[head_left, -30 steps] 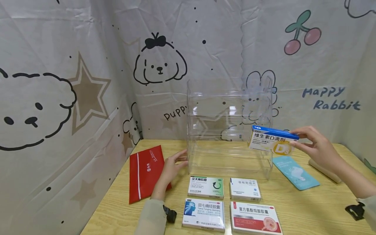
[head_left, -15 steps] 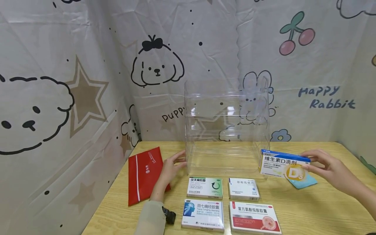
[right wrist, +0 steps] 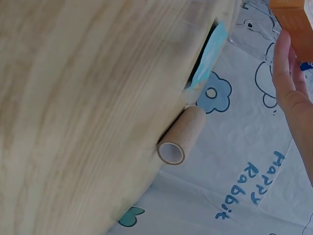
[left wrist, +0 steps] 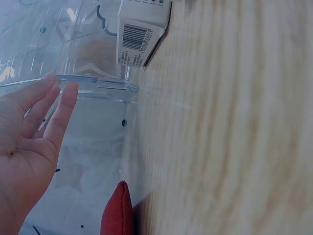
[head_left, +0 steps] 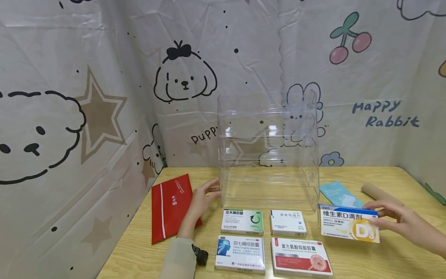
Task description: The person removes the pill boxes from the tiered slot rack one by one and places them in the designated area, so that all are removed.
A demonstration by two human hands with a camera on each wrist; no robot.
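My right hand (head_left: 400, 221) pinches the right end of a white, blue and yellow vitamin D drops box (head_left: 343, 226), tilted just above the table at the right. In the right wrist view the box's orange end (right wrist: 296, 24) shows beside the fingers. With fairly straight fingers, my left hand (head_left: 203, 199) touches the left side of a clear acrylic rack (head_left: 268, 201) with several tiers. Left of the vitamin box lie a green-and-white capsule box (head_left: 242, 221), a small white tablet box (head_left: 288, 223), a blue-and-white capsule box (head_left: 240, 252) and a red-and-white capsule box (head_left: 301, 256).
A red pouch (head_left: 170, 205) lies left of the left forearm. Behind the vitamin box are a light-blue packet (head_left: 339, 193) and a tan bandage roll (head_left: 381, 193). The wooden table (head_left: 129, 255) meets a printed cloth (head_left: 254, 50) at the back.
My right hand has brought the vitamin D box down from in front of the rack to low at the right, near the table. The left hand stays at the rack's side.
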